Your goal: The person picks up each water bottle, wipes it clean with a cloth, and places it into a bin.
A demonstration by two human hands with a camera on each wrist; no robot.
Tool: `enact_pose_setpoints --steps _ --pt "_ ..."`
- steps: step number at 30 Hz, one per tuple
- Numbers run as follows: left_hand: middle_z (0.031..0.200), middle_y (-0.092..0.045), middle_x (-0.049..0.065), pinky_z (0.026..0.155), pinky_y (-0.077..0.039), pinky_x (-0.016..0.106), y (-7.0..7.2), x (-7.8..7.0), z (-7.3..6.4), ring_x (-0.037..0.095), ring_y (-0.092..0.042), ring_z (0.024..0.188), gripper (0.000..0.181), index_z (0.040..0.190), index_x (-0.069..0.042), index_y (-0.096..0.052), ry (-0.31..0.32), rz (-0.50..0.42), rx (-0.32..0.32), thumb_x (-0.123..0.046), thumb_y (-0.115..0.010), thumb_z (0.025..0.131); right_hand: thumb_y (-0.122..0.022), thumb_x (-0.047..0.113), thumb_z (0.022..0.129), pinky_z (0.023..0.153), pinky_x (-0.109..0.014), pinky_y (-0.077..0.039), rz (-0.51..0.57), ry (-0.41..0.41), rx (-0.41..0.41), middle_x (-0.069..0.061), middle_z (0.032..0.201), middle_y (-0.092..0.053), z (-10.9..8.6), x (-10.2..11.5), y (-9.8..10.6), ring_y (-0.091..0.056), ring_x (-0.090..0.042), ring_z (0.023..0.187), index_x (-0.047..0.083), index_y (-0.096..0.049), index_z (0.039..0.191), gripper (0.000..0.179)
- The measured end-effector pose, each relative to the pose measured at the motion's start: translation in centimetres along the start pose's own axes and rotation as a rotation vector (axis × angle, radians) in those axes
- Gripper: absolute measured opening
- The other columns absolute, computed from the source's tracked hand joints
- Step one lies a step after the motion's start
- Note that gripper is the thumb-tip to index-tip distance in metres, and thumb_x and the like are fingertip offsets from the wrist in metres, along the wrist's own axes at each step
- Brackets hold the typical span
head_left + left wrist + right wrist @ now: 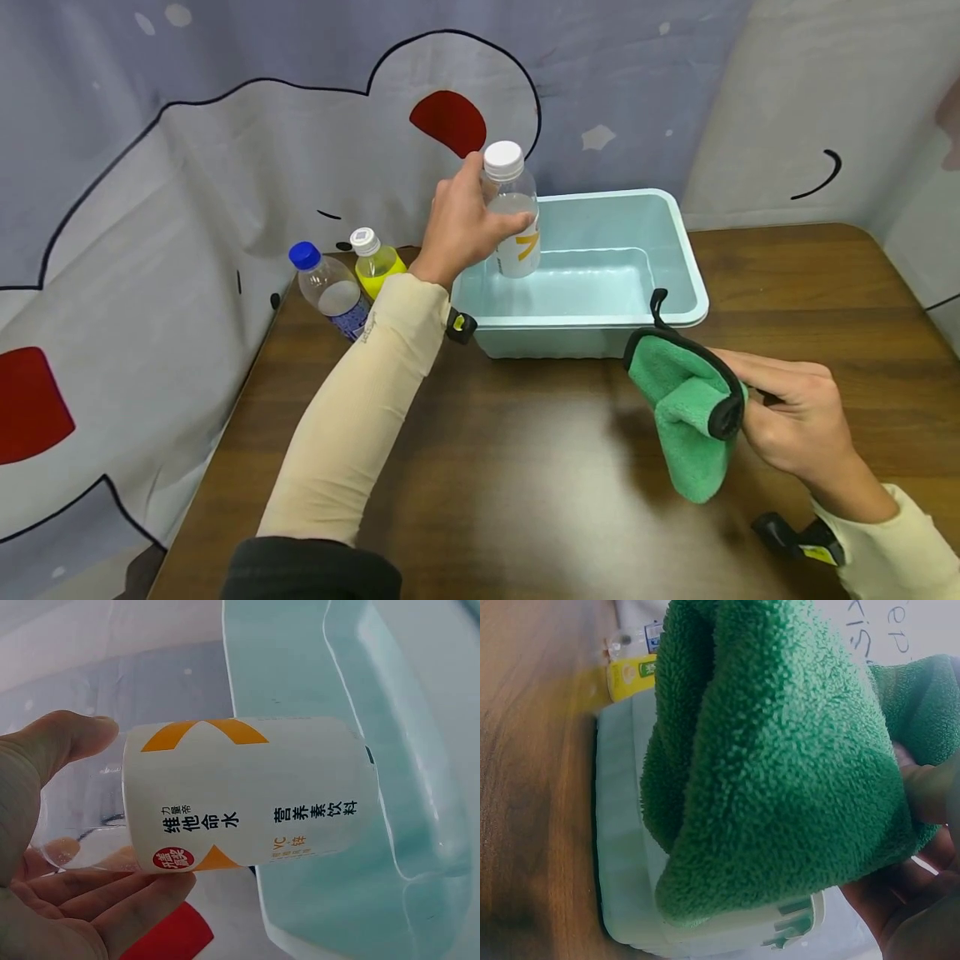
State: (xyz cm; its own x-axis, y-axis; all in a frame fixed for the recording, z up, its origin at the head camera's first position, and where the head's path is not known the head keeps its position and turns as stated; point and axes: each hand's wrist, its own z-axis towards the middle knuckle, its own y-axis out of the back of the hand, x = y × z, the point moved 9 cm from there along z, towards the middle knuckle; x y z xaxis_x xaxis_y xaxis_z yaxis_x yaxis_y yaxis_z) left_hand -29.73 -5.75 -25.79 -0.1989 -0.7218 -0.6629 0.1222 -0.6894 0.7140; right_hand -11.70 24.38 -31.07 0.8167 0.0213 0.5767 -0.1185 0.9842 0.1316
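Observation:
My left hand (468,221) grips a clear bottle (517,250) with a white cap round its upper part, over the left end of a pale blue plastic tub (592,321). In the left wrist view the bottle's white label (247,795) shows orange shapes and printed characters. At the right, my right hand (795,408) pinches a green cloth (693,417) with black edging and a small loop, held in front of the tub's near right corner. The cloth (787,765) fills most of the right wrist view and covers part of the fingers.
Left of the tub stand a blue-capped bottle (330,287) and a white-capped bottle with a yellow label (378,262), the latter partly behind my left forearm. Everything is on a brown wooden table (555,467). A patterned curtain (225,183) hangs behind and to the left.

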Motion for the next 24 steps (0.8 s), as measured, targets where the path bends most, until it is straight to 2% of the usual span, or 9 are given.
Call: enact_pose_setpoints --steps 6,11,13,16,24 --pt "0.146 -0.064 0.006 0.105 -0.058 0.043 -0.2 0.4 0.3 0.025 -0.066 0.127 0.072 0.146 -0.011 -0.047 0.024 0.019 0.000 -0.028 -0.086 0.087 -0.043 -0.030 0.069 0.047 -0.010 -0.028 0.011 -0.005 0.007 -0.003 0.117 -0.078 -0.1 0.0 -0.1 -0.074 -0.003 0.105 -0.018 -0.075 0.100 0.046" --pt "0.148 -0.063 0.005 0.107 -0.058 0.042 -0.5 0.5 0.5 0.025 -0.065 0.129 0.072 0.146 -0.012 -0.047 0.042 0.027 0.002 -0.029 -0.086 0.087 -0.046 -0.030 0.072 0.066 -0.006 -0.045 0.025 -0.005 0.013 -0.004 0.118 -0.078 -0.2 0.0 -0.2 -0.074 -0.006 0.110 -0.021 -0.073 0.099 0.040" --pt "0.148 -0.062 0.005 0.107 -0.057 0.042 -0.5 0.6 0.6 0.025 -0.065 0.130 0.072 0.146 -0.012 -0.047 0.045 0.031 0.001 -0.029 -0.086 0.087 -0.047 -0.030 0.073 0.076 -0.006 -0.050 0.026 -0.006 0.012 -0.005 0.118 -0.078 -0.2 0.0 -0.1 -0.075 -0.008 0.112 -0.023 -0.072 0.098 0.036" --pt "0.148 -0.062 0.005 0.107 -0.057 0.042 -0.6 0.7 0.7 0.025 -0.065 0.129 0.072 0.146 -0.012 -0.047 0.053 0.035 -0.001 -0.030 -0.086 0.087 -0.047 -0.030 0.073 0.083 -0.008 -0.053 0.031 -0.004 0.011 -0.005 0.118 -0.078 -0.3 0.1 -0.1 -0.075 -0.009 0.113 -0.024 -0.072 0.098 0.035" --pt "0.146 -0.063 0.006 0.105 -0.058 0.040 -0.8 1.0 1.2 0.024 -0.065 0.128 0.071 0.145 -0.012 -0.047 0.067 0.044 -0.002 -0.030 -0.085 0.087 -0.047 -0.029 0.074 0.086 -0.009 -0.054 0.039 0.003 0.009 -0.006 0.118 -0.078 -0.2 0.2 -0.1 -0.075 -0.009 0.113 -0.024 -0.072 0.097 0.035"
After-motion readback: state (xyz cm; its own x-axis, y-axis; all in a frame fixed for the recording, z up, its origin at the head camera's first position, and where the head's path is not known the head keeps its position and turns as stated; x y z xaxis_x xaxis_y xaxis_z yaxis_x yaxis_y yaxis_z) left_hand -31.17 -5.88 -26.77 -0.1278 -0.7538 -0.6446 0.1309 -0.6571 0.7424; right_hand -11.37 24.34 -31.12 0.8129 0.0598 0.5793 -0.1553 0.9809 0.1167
